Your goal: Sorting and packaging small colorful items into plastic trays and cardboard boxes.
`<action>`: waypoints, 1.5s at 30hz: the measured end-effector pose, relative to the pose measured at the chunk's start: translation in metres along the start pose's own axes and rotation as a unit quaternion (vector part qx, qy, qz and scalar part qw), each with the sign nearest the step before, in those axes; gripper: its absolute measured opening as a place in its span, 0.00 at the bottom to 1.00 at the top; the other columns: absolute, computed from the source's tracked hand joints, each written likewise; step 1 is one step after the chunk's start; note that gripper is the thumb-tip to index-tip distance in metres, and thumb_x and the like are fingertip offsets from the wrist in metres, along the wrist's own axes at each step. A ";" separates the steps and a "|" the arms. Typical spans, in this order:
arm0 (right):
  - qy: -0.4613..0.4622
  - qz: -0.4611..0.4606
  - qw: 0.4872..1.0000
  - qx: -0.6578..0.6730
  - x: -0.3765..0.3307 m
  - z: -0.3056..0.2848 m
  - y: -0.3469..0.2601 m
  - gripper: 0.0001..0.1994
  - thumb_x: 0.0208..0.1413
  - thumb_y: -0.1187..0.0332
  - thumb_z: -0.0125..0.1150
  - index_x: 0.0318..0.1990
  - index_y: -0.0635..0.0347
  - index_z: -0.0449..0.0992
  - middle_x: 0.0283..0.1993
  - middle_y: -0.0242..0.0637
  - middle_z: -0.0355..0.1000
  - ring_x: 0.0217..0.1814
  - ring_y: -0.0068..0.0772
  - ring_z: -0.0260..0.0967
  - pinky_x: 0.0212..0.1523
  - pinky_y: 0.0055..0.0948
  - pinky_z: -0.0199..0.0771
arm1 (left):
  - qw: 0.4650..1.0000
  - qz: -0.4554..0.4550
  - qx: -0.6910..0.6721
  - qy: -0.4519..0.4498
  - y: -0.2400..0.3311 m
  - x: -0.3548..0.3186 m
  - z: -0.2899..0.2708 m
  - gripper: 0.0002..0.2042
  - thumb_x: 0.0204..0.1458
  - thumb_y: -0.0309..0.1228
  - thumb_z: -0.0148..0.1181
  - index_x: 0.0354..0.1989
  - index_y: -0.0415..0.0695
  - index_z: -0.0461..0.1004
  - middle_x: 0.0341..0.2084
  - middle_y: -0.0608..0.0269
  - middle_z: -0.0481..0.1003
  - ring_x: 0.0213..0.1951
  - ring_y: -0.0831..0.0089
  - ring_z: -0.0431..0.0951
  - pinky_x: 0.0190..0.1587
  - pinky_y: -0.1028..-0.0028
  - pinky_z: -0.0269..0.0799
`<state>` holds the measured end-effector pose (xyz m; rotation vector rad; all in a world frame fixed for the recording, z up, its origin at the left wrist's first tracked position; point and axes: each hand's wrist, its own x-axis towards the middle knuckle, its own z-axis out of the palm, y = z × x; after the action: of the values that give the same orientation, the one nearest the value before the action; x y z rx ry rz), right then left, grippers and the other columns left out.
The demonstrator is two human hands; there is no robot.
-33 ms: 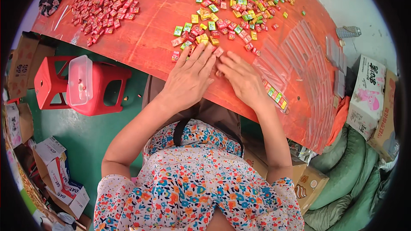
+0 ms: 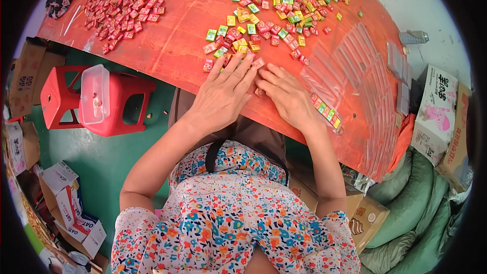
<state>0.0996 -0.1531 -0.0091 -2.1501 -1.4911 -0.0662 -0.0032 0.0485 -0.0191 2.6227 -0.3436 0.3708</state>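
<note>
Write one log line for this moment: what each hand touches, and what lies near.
left hand: flat on small wrapped candies | right hand: flat on red table | near right: filled clear sleeve | beyond: empty clear sleeves

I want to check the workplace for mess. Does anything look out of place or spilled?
Nothing looks spilled or damaged. Mixed wrapped candies are scattered loosely over the red table, a red pile lies apart, and both hands lie flat on it. A clear lidded box sits on a red stool.

Red table (image 2: 172, 45), scattered candies (image 2: 284, 0), clear sleeves (image 2: 355, 66)
</note>
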 end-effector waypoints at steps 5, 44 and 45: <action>0.056 0.083 0.993 0.061 -0.011 -0.016 -0.016 0.13 0.54 0.77 0.61 0.47 0.61 0.79 0.54 0.44 0.75 0.61 0.47 0.71 0.60 0.41 0.71 | 1.000 0.000 0.010 0.005 0.000 -0.014 -0.009 0.34 0.50 0.37 0.66 0.67 0.43 0.62 0.69 0.54 0.58 0.72 0.54 0.52 0.72 0.52 0.44; 0.065 0.187 0.966 -0.168 -0.012 -0.019 -0.020 0.11 0.52 0.69 0.65 0.44 0.58 0.79 0.36 0.38 0.72 0.37 0.41 0.74 0.35 0.38 0.75 | 0.991 -0.041 -0.127 0.009 0.013 0.010 -0.013 0.19 0.46 0.35 0.70 0.45 0.41 0.75 0.37 0.58 0.72 0.40 0.57 0.77 0.39 0.62 0.76; 0.065 0.187 0.966 -0.167 -0.013 -0.019 -0.020 0.11 0.52 0.69 0.65 0.44 0.58 0.79 0.36 0.38 0.72 0.37 0.41 0.74 0.35 0.38 0.75 | 0.992 -0.042 -0.120 -0.015 0.014 0.013 -0.012 0.20 0.45 0.35 0.70 0.46 0.41 0.75 0.38 0.58 0.72 0.40 0.58 0.77 0.40 0.62 0.76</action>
<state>0.0816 -0.1674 0.0112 -2.6057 -1.0370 -0.3389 0.0020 0.0395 0.0010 2.4002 -0.2679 0.2447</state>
